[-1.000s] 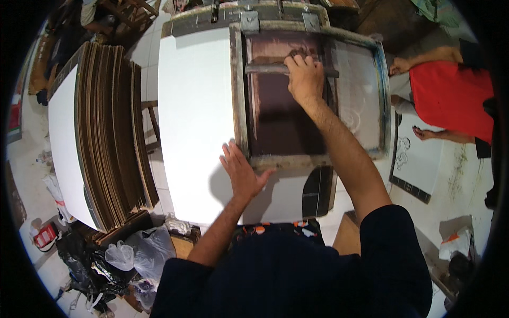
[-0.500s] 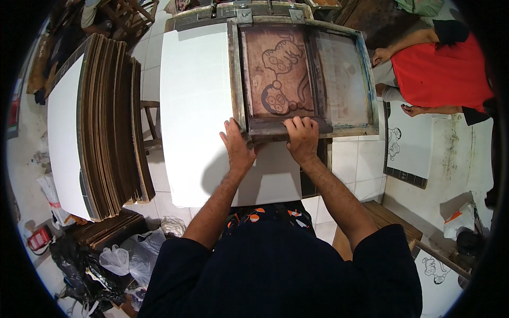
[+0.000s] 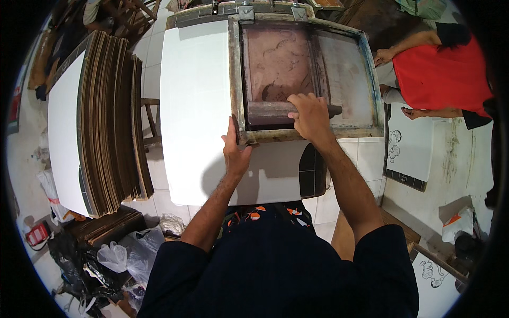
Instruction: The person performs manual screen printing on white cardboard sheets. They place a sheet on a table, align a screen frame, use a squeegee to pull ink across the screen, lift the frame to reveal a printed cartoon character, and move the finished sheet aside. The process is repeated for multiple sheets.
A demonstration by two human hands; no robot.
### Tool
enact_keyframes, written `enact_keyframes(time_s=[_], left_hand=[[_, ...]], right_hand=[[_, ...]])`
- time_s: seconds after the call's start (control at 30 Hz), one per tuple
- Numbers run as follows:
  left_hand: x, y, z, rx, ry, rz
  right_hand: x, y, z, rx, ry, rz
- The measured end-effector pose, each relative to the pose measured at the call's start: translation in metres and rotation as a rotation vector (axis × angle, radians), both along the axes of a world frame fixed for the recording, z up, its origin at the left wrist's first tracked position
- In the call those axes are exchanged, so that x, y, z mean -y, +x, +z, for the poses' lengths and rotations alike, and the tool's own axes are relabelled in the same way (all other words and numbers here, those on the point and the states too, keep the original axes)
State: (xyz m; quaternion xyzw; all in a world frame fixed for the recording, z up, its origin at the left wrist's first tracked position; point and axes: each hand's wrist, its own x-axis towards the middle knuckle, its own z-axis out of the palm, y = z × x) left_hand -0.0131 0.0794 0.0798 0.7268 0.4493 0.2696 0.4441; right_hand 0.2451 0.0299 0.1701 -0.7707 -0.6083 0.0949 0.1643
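A wooden-edged printing screen (image 3: 313, 137) lies over white fabric (image 3: 193, 106) stretched on a board. Its reddish-brown mesh carries faint cartoon outlines. My right hand (image 3: 312, 117) is closed round the handle of a squeegee (image 3: 270, 109), which spans the near part of the mesh, with dark ink along its near side. At the screen's near left corner, my left hand (image 3: 236, 151) grips the frame, its fingers along the left side and its thumb by the near edge.
To the left stands a stack of boards (image 3: 108, 127) with white fabric on the outermost. A person in red (image 3: 440, 77) is at the right, touching the screen's far side. Printed cloth (image 3: 411, 143) lies below them. Plastic bags (image 3: 135, 254) lie at lower left. Metal hinges (image 3: 246, 13) hold the screen's far edge.
My right hand has shifted slightly right and tilted the squeegee. My left hand has moved down around the frame corner. Dark outlines on the mesh have grown fainter, and the screen has shifted slightly.
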Motion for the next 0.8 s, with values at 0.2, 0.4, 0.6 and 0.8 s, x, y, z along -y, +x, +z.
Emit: enact_keyframes(time_s=[0.2,0.4,0.6,0.8], left_hand=[[-0.002,0.003,0.004,-0.017,-0.068,-0.024],[0.000,0.000,0.009,-0.038,-0.065,-0.023],[0.000,0.002,0.008,-0.044,-0.016,-0.010],[0.001,-0.001,0.008,-0.034,0.012,-0.028]], right_hand=[[0.001,-0.001,-0.008,-0.070,0.022,0.041],[-0.119,0.089,-0.038,0.108,0.174,0.069],[-0.255,0.176,-0.053,0.182,0.145,-0.007],[-0.161,0.116,-0.058,0.115,0.258,-0.018]])
